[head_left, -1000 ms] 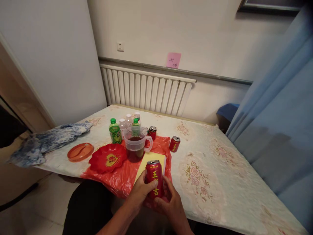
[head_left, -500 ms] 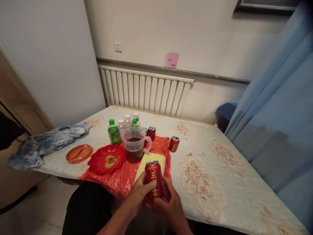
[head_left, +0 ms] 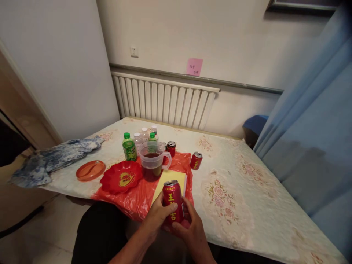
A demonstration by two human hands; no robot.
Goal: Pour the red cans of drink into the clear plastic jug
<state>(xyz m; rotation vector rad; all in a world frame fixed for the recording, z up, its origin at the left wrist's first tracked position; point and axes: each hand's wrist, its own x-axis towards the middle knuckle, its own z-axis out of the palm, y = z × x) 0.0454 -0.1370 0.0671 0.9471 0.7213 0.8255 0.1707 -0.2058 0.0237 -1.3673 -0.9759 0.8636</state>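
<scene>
Both hands hold a red can [head_left: 172, 201] upright at the near edge of the surface [head_left: 247, 205] — left hand [head_left: 157, 216] and right hand [head_left: 190, 227], each grip clasped around its sides. Best kept level and steady — the jug [head_left: 152, 161] stands just beyond.

So the can [head_left: 172, 200] sits at the near table edge, between the left hand [head_left: 157, 216] at its 8 o'clock and the right hand [head_left: 189, 229] at its 4. A pad [head_left: 170, 178] lies under and behind it, on a plastic sheet [head_left: 137, 200]. The jug [head_left: 151, 163] stands at 11 o'clock, a dish [head_left: 121, 178] at 10, a lone can [head_left: 196, 160] at 1. Bottles [head_left: 137, 141] cluster behind the jug.
</scene>
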